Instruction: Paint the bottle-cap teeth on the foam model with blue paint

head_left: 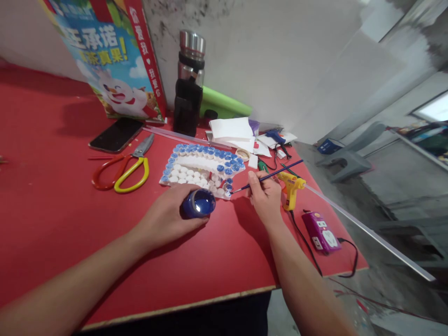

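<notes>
- Right grip (264, 193) pinched a slim blue brush (276, 173), slanting, with its tip at the 4 o'clock corner of the panel (196, 162).
- Left grip (171, 212) wrapped round an open jar (191, 205) of dark blue liquid (205, 201), at the panel's 6 o'clock; whether the jar touched the desk (217, 261) could not be told.
- That panel lay near the middle of the desk, packed with small round pieces (185, 175), blue along the 12 o'clock edge and mostly white toward 7 o'clock.
- From the panel, red-and-yellow-handled scissors (144, 173) lay at 9 o'clock, a dark phone (116, 135) at 10, and a bottle (189, 98) stood upright at 12.
- White sheets (231, 128) lay at 1 o'clock, a yellow glue gun (290, 189) at 3, and a purple power socket (321, 232) at 4.
</notes>
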Demonstrator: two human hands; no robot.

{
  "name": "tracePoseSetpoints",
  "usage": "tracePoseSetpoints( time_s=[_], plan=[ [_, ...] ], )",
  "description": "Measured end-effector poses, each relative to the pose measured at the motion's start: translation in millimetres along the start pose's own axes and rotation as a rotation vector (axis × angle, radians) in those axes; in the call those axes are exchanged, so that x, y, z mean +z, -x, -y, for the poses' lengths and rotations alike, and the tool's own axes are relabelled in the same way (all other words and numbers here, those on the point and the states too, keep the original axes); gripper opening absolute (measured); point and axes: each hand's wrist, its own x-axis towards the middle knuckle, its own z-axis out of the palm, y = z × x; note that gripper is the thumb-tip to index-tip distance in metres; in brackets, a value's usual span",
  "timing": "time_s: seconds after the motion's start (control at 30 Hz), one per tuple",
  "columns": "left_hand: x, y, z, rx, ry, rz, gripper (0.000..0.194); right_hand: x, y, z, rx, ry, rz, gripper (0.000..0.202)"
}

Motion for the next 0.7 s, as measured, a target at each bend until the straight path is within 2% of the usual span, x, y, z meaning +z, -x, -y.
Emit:
tracePoseSetpoints(
  time_s=[0.4,0.57,0.7],
  plan=[
    [-1.1,0.5,-1.7,-0.012,0.012,0.012,0.053,0.4,-0.2,-3.7,0.032,-0.028,-0.025,0.048],
    [0.3,-0.4,-1.4,-0.011,0.015,0.010,0.053,0.1,-0.8,-0.6,0.028,-0.038,0.015,0.047],
    [0.5,0.3,-0.4,-0.005,0.010,0.013,0.054,-0.9,-0.2,1.0,0.039,-0.037,-0.027,0.049]
  ],
)
